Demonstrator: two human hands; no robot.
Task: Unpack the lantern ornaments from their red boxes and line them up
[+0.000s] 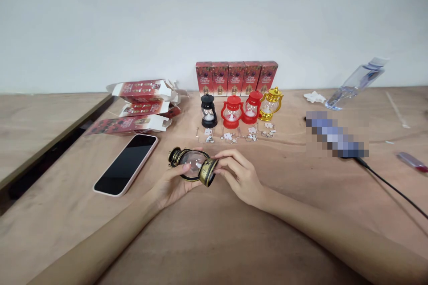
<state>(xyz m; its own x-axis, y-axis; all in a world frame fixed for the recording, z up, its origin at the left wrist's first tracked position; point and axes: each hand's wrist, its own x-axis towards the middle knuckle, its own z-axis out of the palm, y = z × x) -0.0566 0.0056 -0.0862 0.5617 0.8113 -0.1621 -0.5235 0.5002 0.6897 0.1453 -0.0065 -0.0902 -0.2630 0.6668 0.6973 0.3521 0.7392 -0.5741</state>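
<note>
My left hand (pixel 174 183) is wrapped round a small black-and-gold toy lantern (pixel 193 163) with a clear globe. The lantern lies tilted on its side, its base turned to the right. Fingers of my right hand (pixel 241 177) are bent and pinched at the rim of that base; the base's underside is mostly hidden from view. Beyond my hands stand a black lantern (pixel 209 111), two red lanterns (pixel 232 112) and a gold lantern (pixel 270 104). Small wire handles, white tags and round cells (pixel 229 136) lie in front of them.
Several red printed boxes (pixel 228 79) stand against the wall. Opened boxes (pixel 142 91) are piled on the left, behind a phone (pixel 126 165). On the right are a tilted clear bottle (pixel 357 81), crumpled tissue (pixel 314 97), a blurred-out object (pixel 336 134) and a black cable (pixel 394 187).
</note>
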